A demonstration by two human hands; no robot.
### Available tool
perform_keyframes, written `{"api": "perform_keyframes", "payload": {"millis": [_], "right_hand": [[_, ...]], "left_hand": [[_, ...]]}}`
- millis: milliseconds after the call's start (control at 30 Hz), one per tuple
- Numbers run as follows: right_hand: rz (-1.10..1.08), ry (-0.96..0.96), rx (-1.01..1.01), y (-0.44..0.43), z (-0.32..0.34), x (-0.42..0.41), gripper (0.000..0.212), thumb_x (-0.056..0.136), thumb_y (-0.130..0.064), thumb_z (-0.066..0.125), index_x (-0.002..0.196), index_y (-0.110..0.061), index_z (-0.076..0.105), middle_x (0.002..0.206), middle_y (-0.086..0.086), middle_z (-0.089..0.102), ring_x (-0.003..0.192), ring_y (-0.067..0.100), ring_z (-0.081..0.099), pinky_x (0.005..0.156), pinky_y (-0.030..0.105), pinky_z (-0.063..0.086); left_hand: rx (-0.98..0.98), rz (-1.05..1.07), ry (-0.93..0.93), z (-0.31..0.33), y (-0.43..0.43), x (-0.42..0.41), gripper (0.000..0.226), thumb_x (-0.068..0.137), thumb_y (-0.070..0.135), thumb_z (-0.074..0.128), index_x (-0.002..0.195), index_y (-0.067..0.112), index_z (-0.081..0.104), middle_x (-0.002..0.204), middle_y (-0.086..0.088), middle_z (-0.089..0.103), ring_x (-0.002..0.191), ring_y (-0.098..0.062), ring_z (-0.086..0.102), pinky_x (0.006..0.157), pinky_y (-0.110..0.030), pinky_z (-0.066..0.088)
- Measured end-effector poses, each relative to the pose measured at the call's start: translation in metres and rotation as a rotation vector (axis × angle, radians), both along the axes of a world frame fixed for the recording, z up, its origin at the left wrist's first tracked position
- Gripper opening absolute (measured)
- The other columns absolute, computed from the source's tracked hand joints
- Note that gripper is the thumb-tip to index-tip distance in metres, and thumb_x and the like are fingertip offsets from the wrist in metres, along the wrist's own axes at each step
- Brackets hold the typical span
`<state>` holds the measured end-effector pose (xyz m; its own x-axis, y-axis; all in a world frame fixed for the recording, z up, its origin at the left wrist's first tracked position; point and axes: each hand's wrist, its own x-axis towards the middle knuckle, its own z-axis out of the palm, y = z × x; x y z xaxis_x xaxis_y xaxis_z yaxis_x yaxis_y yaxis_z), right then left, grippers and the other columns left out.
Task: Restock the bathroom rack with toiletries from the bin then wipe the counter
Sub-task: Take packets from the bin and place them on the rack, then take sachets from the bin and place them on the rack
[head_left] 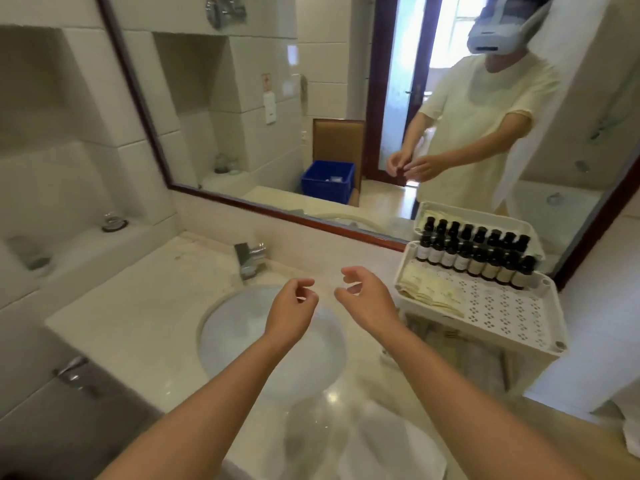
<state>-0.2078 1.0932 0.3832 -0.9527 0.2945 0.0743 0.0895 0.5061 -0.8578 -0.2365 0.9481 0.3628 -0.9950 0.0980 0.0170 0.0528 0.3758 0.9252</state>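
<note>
My left hand (291, 306) and my right hand (369, 299) are raised side by side over the sink basin (239, 330), fingers curled. A faint clear plastic bag (363, 441) seems to hang between them, pinched at its top edge and draping down toward me. The white perforated rack (519, 306) stands on the counter to the right of my right hand. On its top shelf are a row of dark small bottles (478, 263) at the back and pale sachets (433, 289) at the left. The blue bin (327, 181) shows only in the mirror, on the floor behind me.
A chrome faucet (251, 259) stands behind the basin. The pale stone counter (138, 306) runs left to a tiled wall with a niche holding a glass (112, 221). A framed mirror (242, 98) hangs above. A white towel (632, 427) sits at the far right.
</note>
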Motion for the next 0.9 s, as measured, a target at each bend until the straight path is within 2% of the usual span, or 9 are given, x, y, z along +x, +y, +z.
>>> {"api": "perform_keyframes", "payload": {"millis": [67, 133, 233, 433, 600, 667, 800, 900], "right_hand": [[0.081, -0.026, 0.001, -0.04, -0.003, 0.007, 0.042, 0.084, -0.024, 0.067, 0.124, -0.026, 0.056, 0.116, -0.009, 0.059, 0.097, 0.01, 0.059, 0.077, 0.022, 0.047], [0.166, -0.067, -0.006, -0.084, -0.007, 0.017, 0.041, 0.083, -0.025, 0.067, 0.122, -0.026, 0.056, 0.116, -0.007, 0.059, 0.098, 0.013, 0.059, 0.074, 0.023, 0.05], [0.3, -0.127, 0.029, -0.148, -0.018, 0.035, 0.044, 0.081, -0.026, 0.067, 0.124, -0.024, 0.056, 0.117, -0.006, 0.057, 0.1, 0.015, 0.059, 0.087, 0.032, 0.051], [0.538, -0.167, 0.101, -0.273, -0.037, 0.076, 0.045, 0.082, -0.025, 0.067, 0.125, -0.02, 0.056, 0.117, -0.003, 0.059, 0.099, 0.015, 0.06, 0.086, 0.028, 0.047], [0.736, -0.172, 0.112, -0.375, -0.046, 0.111, 0.046, 0.08, -0.018, 0.067, 0.125, -0.013, 0.057, 0.119, 0.004, 0.062, 0.1, 0.018, 0.06, 0.092, 0.031, 0.047], [0.8, -0.179, 0.113, -0.412, -0.049, 0.126, 0.046, 0.08, -0.019, 0.068, 0.125, -0.015, 0.057, 0.118, 0.003, 0.062, 0.096, 0.015, 0.059, 0.092, 0.03, 0.046], [0.937, -0.155, 0.136, -0.477, -0.052, 0.149, 0.045, 0.081, -0.021, 0.066, 0.125, -0.018, 0.057, 0.118, -0.002, 0.062, 0.096, 0.012, 0.059, 0.091, 0.027, 0.046], [1.047, -0.151, 0.168, -0.52, -0.055, 0.162, 0.042, 0.084, -0.022, 0.065, 0.125, -0.02, 0.056, 0.117, -0.004, 0.059, 0.1, 0.011, 0.058, 0.087, 0.025, 0.045]], "left_hand": [[-0.011, 0.058, -0.009, -0.004, -0.043, 0.013, 0.024, 0.093, 0.019, 0.053, 0.115, 0.027, 0.056, 0.103, 0.005, 0.063, 0.088, -0.009, 0.061, 0.069, -0.019, 0.049], [-0.018, 0.12, -0.022, -0.008, -0.089, 0.029, 0.024, 0.09, 0.016, 0.055, 0.113, 0.024, 0.059, 0.102, 0.003, 0.065, 0.091, -0.013, 0.062, 0.077, -0.025, 0.049], [-0.019, 0.219, -0.062, -0.014, -0.158, 0.061, 0.023, 0.089, 0.014, 0.056, 0.111, 0.02, 0.06, 0.099, 0.001, 0.064, 0.091, -0.018, 0.061, 0.085, -0.033, 0.05], [-0.053, 0.435, -0.102, -0.029, -0.284, 0.138, 0.02, 0.089, 0.013, 0.054, 0.106, 0.022, 0.059, 0.089, 0.004, 0.061, 0.079, -0.013, 0.057, 0.07, -0.023, 0.044], [-0.039, 0.606, -0.147, -0.038, -0.377, 0.207, 0.027, 0.088, 0.014, 0.057, 0.114, 0.017, 0.061, 0.097, 0.003, 0.063, 0.088, -0.01, 0.059, 0.08, -0.025, 0.048], [-0.034, 0.661, -0.166, -0.039, -0.41, 0.234, 0.027, 0.09, 0.017, 0.055, 0.116, 0.02, 0.059, 0.104, 0.002, 0.063, 0.093, -0.01, 0.06, 0.081, -0.025, 0.049], [-0.033, 0.785, -0.18, -0.045, -0.466, 0.278, 0.027, 0.092, 0.02, 0.054, 0.118, 0.024, 0.056, 0.107, 0.005, 0.062, 0.097, -0.01, 0.06, 0.088, -0.034, 0.052], [-0.012, 0.879, -0.208, -0.052, -0.5, 0.303, 0.028, 0.092, 0.021, 0.055, 0.12, 0.024, 0.055, 0.108, 0.005, 0.061, 0.097, -0.011, 0.059, 0.081, -0.028, 0.05]]}}
